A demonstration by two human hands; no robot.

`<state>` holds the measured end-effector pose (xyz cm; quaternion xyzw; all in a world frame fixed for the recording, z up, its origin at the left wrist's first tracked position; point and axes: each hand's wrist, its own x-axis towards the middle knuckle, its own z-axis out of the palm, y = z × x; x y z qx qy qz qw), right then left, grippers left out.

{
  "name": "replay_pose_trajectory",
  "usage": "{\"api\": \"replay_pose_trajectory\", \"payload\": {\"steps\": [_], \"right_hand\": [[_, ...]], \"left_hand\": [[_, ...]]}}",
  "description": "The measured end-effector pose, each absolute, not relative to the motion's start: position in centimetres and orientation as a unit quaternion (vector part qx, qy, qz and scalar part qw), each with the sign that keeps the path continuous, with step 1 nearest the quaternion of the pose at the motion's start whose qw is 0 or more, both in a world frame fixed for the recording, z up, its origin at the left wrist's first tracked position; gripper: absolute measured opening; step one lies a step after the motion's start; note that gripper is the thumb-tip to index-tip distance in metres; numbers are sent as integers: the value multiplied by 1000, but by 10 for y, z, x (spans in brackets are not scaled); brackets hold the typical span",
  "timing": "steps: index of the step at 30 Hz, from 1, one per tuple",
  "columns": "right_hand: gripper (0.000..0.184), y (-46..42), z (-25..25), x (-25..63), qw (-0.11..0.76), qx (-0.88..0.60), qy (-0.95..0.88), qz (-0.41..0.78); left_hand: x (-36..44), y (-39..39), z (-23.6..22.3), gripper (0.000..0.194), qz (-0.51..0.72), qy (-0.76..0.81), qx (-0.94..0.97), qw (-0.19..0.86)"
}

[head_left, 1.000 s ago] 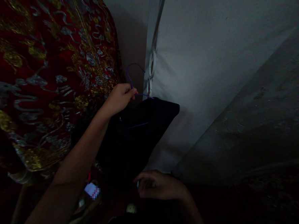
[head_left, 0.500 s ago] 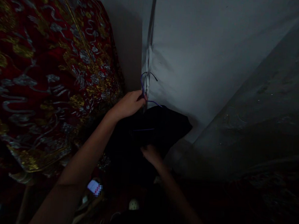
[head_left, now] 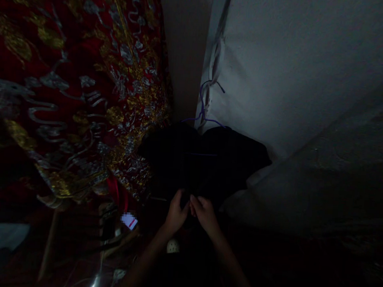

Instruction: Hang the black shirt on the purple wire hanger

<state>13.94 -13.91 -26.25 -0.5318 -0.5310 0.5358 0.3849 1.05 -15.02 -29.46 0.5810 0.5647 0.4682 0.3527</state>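
A black garment [head_left: 206, 161] hangs on a thin purple hanger [head_left: 202, 109], whose hook is caught on a white strap [head_left: 213, 67] running down the wall corner. My left hand [head_left: 176, 212] and my right hand [head_left: 204, 212] are side by side at the garment's front, low down. Both have fingers pinched on the dark cloth. What exactly they grip is lost in the dim light.
A red robe with gold and silver embroidery [head_left: 68, 79] hangs at the left, close to the black garment. White walls [head_left: 296, 63] meet behind the hanger. Dark clutter lies on the floor, including a small white round thing [head_left: 172, 246].
My left hand has let go of the hanger hook and dropped to the garment's front beside my right hand. The hanger now hangs from the white strap by itself.
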Motion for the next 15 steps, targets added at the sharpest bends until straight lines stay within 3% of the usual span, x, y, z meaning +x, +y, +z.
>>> {"api": "replay_pose_trajectory", "payload": {"steps": [3, 8, 15], "right_hand": [[57, -141, -254, 134, 399, -500, -540, 546], [50, -130, -233, 136, 415, -486, -483, 598], [32, -74, -117, 148, 537, -430, -504, 522]], "left_hand": [[16, -143, -292, 15, 469, 565, 575, 361], [10, -143, -294, 13, 467, 572, 577, 350], [8, -138, -298, 9, 413, 568, 609, 369]]}}
